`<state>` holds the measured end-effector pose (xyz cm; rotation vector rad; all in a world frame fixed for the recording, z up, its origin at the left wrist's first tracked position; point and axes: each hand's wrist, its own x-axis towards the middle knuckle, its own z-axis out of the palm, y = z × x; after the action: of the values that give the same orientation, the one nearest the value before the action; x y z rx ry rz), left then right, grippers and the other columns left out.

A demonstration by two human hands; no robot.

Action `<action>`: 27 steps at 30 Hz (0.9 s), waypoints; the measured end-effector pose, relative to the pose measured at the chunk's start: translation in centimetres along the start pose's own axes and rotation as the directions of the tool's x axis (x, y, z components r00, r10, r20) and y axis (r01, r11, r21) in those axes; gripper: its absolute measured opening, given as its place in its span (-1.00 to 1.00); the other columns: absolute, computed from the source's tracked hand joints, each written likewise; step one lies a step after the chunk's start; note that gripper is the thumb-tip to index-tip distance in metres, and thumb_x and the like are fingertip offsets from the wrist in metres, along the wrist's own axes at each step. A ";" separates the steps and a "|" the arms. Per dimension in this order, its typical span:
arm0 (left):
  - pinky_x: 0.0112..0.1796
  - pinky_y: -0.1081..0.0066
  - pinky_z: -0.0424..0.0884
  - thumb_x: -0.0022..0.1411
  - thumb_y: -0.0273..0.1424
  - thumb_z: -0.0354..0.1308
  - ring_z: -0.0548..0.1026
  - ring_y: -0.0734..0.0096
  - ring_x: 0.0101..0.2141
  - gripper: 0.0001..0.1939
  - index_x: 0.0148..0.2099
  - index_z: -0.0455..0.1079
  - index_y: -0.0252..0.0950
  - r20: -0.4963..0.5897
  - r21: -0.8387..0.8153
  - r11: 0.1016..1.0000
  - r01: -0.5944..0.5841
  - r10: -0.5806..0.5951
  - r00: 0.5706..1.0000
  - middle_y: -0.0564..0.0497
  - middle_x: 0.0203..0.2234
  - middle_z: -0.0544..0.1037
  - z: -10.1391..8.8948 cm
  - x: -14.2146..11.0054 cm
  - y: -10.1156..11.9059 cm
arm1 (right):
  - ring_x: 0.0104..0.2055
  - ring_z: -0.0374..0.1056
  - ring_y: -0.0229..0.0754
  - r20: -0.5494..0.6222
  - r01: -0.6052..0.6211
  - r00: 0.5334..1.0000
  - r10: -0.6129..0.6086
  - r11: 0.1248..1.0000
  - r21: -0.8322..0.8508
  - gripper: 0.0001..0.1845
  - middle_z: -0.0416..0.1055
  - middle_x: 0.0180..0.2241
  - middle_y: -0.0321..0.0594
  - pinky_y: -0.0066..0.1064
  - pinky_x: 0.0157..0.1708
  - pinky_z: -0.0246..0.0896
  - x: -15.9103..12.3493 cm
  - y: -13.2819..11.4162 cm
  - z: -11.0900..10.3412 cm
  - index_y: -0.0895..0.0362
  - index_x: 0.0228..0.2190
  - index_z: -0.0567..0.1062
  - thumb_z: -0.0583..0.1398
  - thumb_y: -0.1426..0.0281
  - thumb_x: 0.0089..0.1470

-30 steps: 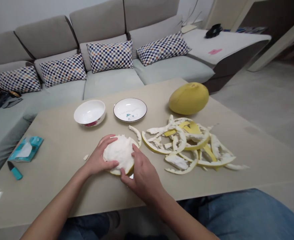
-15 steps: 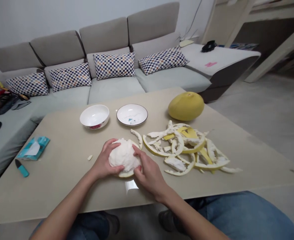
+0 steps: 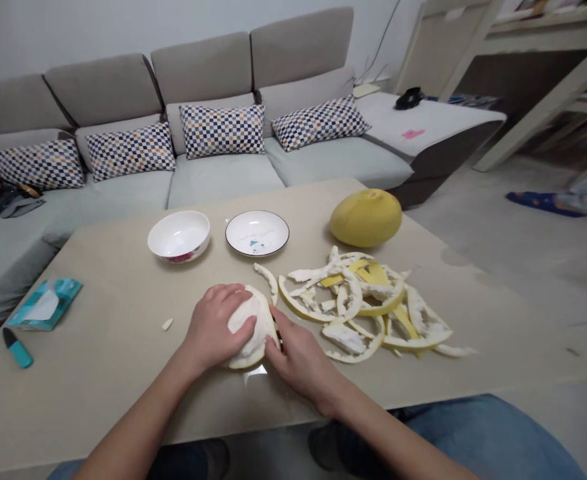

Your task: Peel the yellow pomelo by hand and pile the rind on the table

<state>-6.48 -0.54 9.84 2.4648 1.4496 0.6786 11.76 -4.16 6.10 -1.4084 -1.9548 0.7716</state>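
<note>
Between my hands, just above the near part of the table, is a partly peeled pomelo (image 3: 254, 327), its white pith facing up and some rind still around its lower and right side. My left hand (image 3: 218, 323) wraps over its left side and top, thumb across the pith. With my right hand (image 3: 296, 353) I grip the rind edge at the right, thumb near me and fingers mostly hidden behind. A curved strip of peel (image 3: 267, 281) lies just beyond the fruit. To the right spreads a heap of yellow and white peel (image 3: 373, 300).
A whole pomelo (image 3: 366, 218) sits behind the peel heap. A white bowl (image 3: 179, 235) and a shallow plate (image 3: 257, 233) stand at the far side. At left lie a tissue pack (image 3: 48, 305) and a teal-handled knife (image 3: 18, 348). Another person's slippered foot (image 3: 548, 202) shows at far right.
The pomelo has been tilted and turned, so more rind shows on its right. My left hand has moved over its top. The view has shifted slightly, and a person's foot has appeared at right.
</note>
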 end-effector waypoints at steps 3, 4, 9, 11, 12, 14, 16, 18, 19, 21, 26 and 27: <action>0.13 0.11 0.29 0.21 -0.30 0.14 0.40 0.13 0.05 -0.65 0.04 0.43 -0.25 -0.025 -0.008 1.000 -0.010 0.010 1.000 -0.08 0.03 0.51 0.0 0.3 -0.3 | -0.27 0.47 0.02 0.060 -0.049 0.997 0.056 0.994 -0.102 -0.55 0.53 -0.23 0.02 -0.27 -0.32 0.27 1.1 -0.3 -0.4 0.26 0.07 0.28 0.02 0.47 0.12; 0.12 0.11 0.31 0.21 -0.30 0.14 0.41 0.13 0.04 -0.65 0.03 0.44 -0.25 -0.025 -0.011 1.000 -0.002 0.001 1.000 -0.08 0.02 0.52 0.0 0.4 -0.3 | -0.32 0.46 0.01 0.082 -0.065 0.994 0.077 0.988 -0.137 -0.61 0.53 -0.31 0.00 -0.30 -0.36 0.23 1.5 -0.3 -0.5 0.27 0.01 0.31 0.01 0.47 0.14; 0.09 0.13 0.34 0.22 -0.30 0.13 0.43 0.14 0.02 -0.67 0.02 0.44 -0.24 -0.023 -0.026 0.999 0.021 -0.022 0.999 -0.07 0.00 0.53 0.2 0.7 -0.5 | -0.37 0.42 -0.06 0.173 -0.031 0.984 0.050 0.993 -0.110 -0.75 0.50 -0.40 -0.09 -0.36 -0.38 0.15 3.0 0.5 -2.0 0.23 -0.13 0.36 0.02 0.47 0.16; 0.08 0.14 0.34 0.22 -0.30 0.13 0.43 0.15 0.02 -0.67 0.02 0.43 -0.23 -0.033 -0.032 0.999 0.024 -0.025 0.999 -0.06 0.00 0.53 0.2 0.6 -0.5 | -0.30 0.43 -0.09 0.185 -0.029 0.982 0.030 1.000 -0.005 -0.73 0.52 -0.31 -0.08 -0.36 -0.31 0.19 2.9 0.9 -2.7 0.20 -0.09 0.37 0.04 0.43 0.18; 0.08 0.15 0.35 0.22 -0.30 0.13 0.43 0.16 0.02 -0.67 0.02 0.43 -0.22 -0.037 -0.035 0.999 0.028 -0.029 0.999 -0.06 0.00 0.53 0.2 0.5 -0.6 | -0.25 0.43 -0.09 0.186 -0.036 0.982 0.027 0.998 0.045 -0.70 0.52 -0.24 -0.08 -0.35 -0.27 0.21 2.6 0.9 -3.0 0.18 -0.04 0.36 0.05 0.40 0.20; 0.07 0.15 0.35 0.22 -0.30 0.13 0.43 0.17 0.02 -0.67 0.03 0.43 -0.22 -0.046 -0.038 0.999 0.031 -0.032 0.998 -0.05 0.00 0.53 0.2 0.3 -0.6 | -0.16 0.43 -0.09 0.196 -0.060 0.980 0.041 0.994 0.090 -0.59 0.51 -0.11 -0.08 -0.34 -0.20 0.23 2.0 0.7 -3.4 0.13 0.07 0.31 0.09 0.33 0.20; 0.08 0.14 0.35 0.22 -0.30 0.13 0.43 0.16 0.02 -0.66 0.03 0.43 -0.23 -0.055 -0.033 0.999 0.023 -0.024 0.998 -0.05 0.00 0.53 0.2 0.1 -0.6 | -0.12 0.43 -0.06 0.226 -0.086 0.972 0.072 0.995 0.052 -0.50 0.49 -0.05 -0.08 -0.31 -0.15 0.24 1.4 0.1 -3.3 0.11 0.13 0.27 0.13 0.31 0.16; 0.08 0.13 0.34 0.21 -0.30 0.14 0.43 0.15 0.02 -0.65 0.04 0.43 -0.25 -0.065 -0.023 1.000 0.009 -0.010 0.998 -0.07 0.00 0.53 0.2 -0.1 -0.6 | -0.11 0.43 -0.01 0.240 -0.101 0.966 0.101 0.995 -0.012 -0.50 0.50 -0.06 -0.03 -0.27 -0.12 0.24 1.1 -0.6 -3.1 0.14 0.11 0.30 0.12 0.33 0.14; 0.08 0.13 0.34 0.21 -0.30 0.14 0.43 0.15 0.02 -0.65 0.04 0.43 -0.25 -0.069 -0.020 1.000 0.002 -0.003 0.998 -0.08 0.00 0.53 0.2 -0.1 -0.6 | -0.09 0.43 0.00 0.241 -0.101 0.965 0.106 0.994 -0.033 -0.52 0.49 -0.06 0.00 -0.26 -0.10 0.24 1.1 -0.9 -3.0 0.17 0.09 0.31 0.11 0.36 0.13; 0.09 0.12 0.34 0.21 -0.30 0.14 0.43 0.14 0.02 -0.65 0.03 0.44 -0.26 -0.071 -0.018 1.000 -0.006 0.004 0.997 -0.08 0.01 0.52 0.2 -0.2 -0.5 | -0.07 0.42 0.01 0.250 -0.088 0.964 0.096 0.995 -0.044 -0.56 0.49 -0.07 0.04 -0.25 -0.09 0.24 1.5 -1.2 -2.9 0.22 0.06 0.33 0.08 0.42 0.12; 0.08 0.13 0.35 0.22 -0.29 0.12 0.44 0.15 0.03 -0.67 0.02 0.45 -0.22 -0.065 -0.050 0.999 0.011 -0.014 0.998 -0.07 0.01 0.53 0.0 -0.1 -0.8 | -0.51 0.41 -0.24 0.480 -0.083 0.877 0.000 0.985 0.152 -0.53 0.50 -0.19 -0.15 -0.42 -0.45 0.30 2.7 -0.1 -4.5 0.11 0.13 0.28 -0.03 0.46 0.20; 0.08 0.13 0.35 0.22 -0.29 0.12 0.44 0.16 0.03 -0.67 0.02 0.45 -0.22 -0.065 -0.057 0.998 0.013 -0.017 0.998 -0.06 0.01 0.53 0.0 0.0 -0.9 | -0.58 0.37 -0.28 0.527 -0.091 0.850 -0.016 0.980 0.176 -0.50 0.49 -0.22 -0.18 -0.43 -0.51 0.29 3.0 0.2 -4.9 0.08 0.16 0.25 -0.04 0.46 0.20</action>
<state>-7.18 -0.09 9.47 2.4075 1.4499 0.7936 14.80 -0.76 9.58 -1.2000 -2.1717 1.4539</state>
